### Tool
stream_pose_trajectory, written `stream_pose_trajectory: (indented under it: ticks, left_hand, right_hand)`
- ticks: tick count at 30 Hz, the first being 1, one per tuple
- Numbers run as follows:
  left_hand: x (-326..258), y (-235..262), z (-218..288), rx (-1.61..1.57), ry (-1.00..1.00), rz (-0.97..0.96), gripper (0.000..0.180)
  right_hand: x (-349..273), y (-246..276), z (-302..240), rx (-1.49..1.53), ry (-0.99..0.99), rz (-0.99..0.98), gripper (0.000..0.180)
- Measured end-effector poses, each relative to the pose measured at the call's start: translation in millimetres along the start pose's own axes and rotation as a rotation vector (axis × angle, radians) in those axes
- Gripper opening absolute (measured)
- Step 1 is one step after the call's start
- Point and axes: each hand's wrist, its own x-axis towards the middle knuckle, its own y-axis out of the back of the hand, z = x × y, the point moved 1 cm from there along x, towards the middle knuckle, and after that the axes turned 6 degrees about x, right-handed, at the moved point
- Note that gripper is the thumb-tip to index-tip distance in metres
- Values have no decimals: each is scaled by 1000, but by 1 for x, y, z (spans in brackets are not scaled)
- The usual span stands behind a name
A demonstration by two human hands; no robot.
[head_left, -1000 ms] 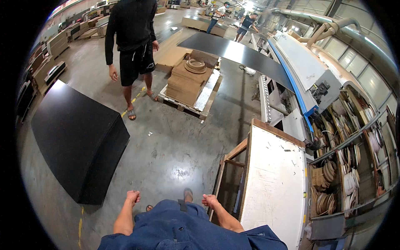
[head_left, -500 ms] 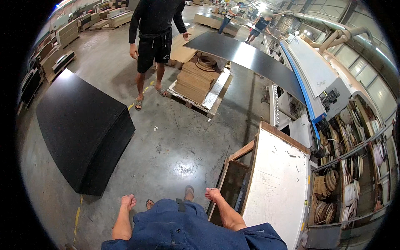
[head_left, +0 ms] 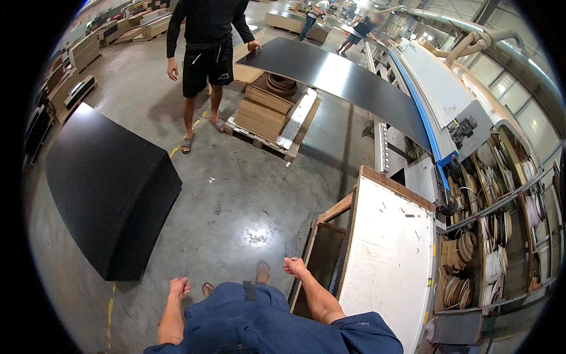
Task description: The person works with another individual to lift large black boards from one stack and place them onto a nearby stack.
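Note:
My left hand [head_left: 180,287] hangs loosely curled in front of my body, above the floor, with nothing seen in it. My right hand [head_left: 293,266] is also closed and seemingly empty, nearest to the wooden frame of a white-topped table [head_left: 386,253]. Off to the left stands a tall stack of black boards [head_left: 106,177]. Ahead, a long black panel [head_left: 330,74] lies with its right edge at a blue-and-white machine [head_left: 407,76]. A co-worker [head_left: 209,41] in black has one hand on the panel's left end.
Below the panel, a pallet [head_left: 259,141] carries brown boards [head_left: 265,112] and coiled edging [head_left: 282,84]. Racks of edging rolls [head_left: 460,253] line the right side. Farther back are other people [head_left: 359,29] and board stacks [head_left: 295,25]. Dark scraps lie on the white tabletop.
The co-worker's hand has come onto the panel's left end, where before it was just off it. The panel reaches a little farther left in view. My hands stay closed, almost unmoved.

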Motion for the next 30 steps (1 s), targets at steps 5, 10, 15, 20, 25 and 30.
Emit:
stream_pose_trajectory:
  ticks: [5, 10, 15, 20, 25, 30]
  left_hand:
    - [-3, -7, 11, 94, 7, -4, 15]
    - [-9, -18, 20, 164, -27, 67, 15]
    - [-16, -34, 29, 131, -32, 89, 10]
    - [-14, -29, 31, 147, -32, 80, 9]
    - [-29, -52, 45, 199, -47, 141, 8]
    - [-26, -57, 46, 177, -31, 124, 7]
  right_hand:
    - [16, 14, 12, 17, -28, 10, 25]
    - [27, 13, 16, 71, -45, -22, 23]
    - [32, 11, 5, 28, -36, 27, 22]
    - [34, 6, -19, 79, -58, 10, 22]
    - [49, 22, -41, 245, -58, 0, 22]
    - [67, 42, -86, 454, 0, -45, 22]
